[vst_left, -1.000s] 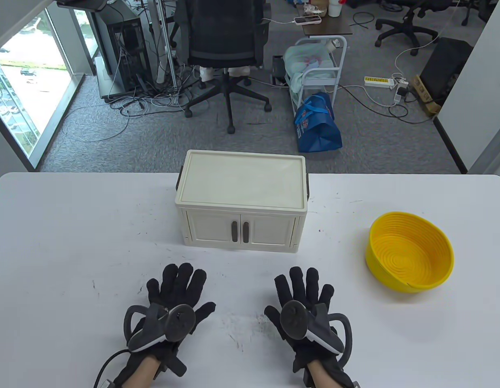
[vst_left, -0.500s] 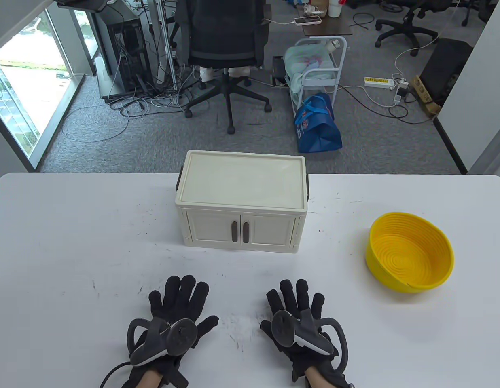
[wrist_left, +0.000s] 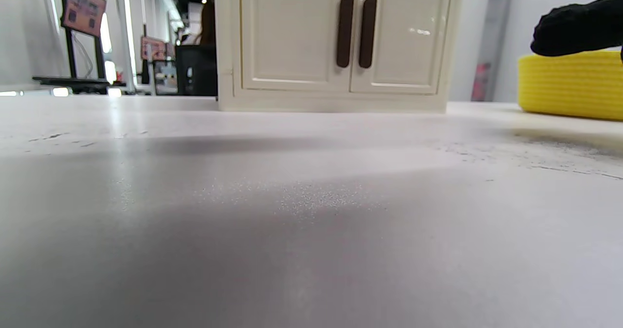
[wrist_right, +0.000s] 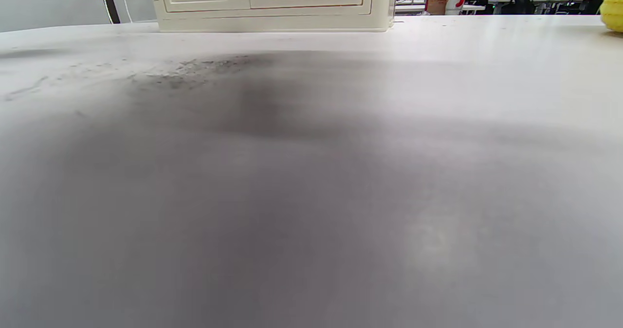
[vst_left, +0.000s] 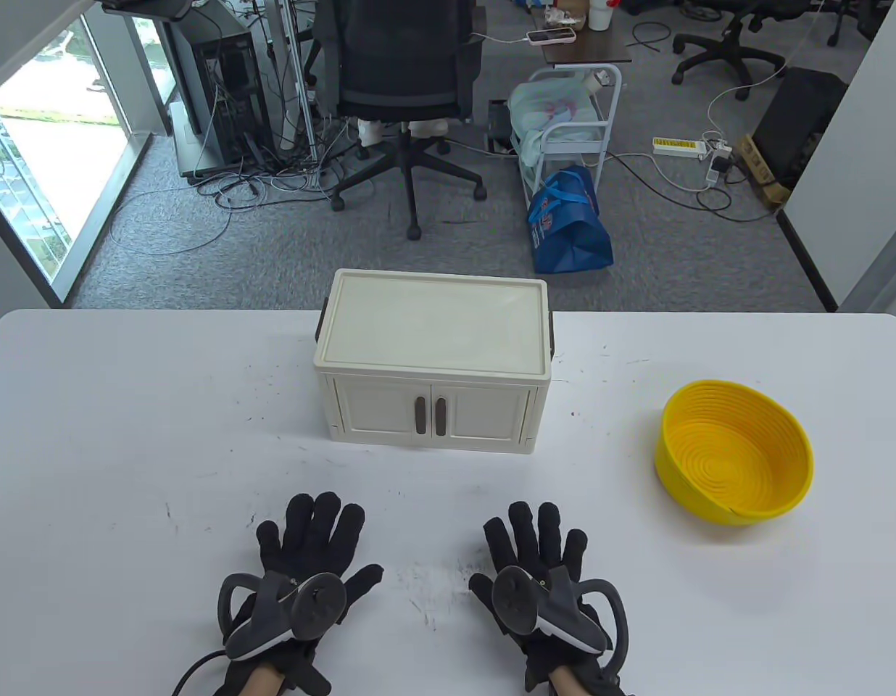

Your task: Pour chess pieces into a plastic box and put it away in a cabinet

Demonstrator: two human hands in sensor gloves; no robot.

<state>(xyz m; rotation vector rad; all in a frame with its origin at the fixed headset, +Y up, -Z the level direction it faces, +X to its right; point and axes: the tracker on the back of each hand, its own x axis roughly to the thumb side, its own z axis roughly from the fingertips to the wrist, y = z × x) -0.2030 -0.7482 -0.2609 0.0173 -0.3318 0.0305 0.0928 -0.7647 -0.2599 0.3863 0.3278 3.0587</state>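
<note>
**Cabinet shut at mid-table, both hands flat and empty**

Cabinet [vst_left: 432, 368], cream with two dark door handles, stands near the table's far edge at centre, both doors closed. I see no plastic box and no chess pieces in any view. My left hand [vst_left: 303, 562] lies palm down near the bottom edge, fingers spread and released, grasping nothing; my right hand [vst_left: 538, 573] lies likewise just to its right, fingers splayed and empty. A bare strip of table [vst_left: 129, 449] separates the two hands from the cabinet front, and wider open surface extends to the left as far as the rounded corner. To the right, a yellow ribbed bowl [vst_left: 734, 449] sits well apart from the cabinet and nearer the right edge; from above its inside looks empty. The white tabletop carries dark scuffs and specks, densest between my hands. In the left wrist view the cabinet doors [wrist_left: 353, 31] fill the top, with the bowl at far right. Beyond the table lie grey carpet, an office chair [vst_left: 404, 80], loose cables and a blue bag [vst_left: 567, 221].
</note>
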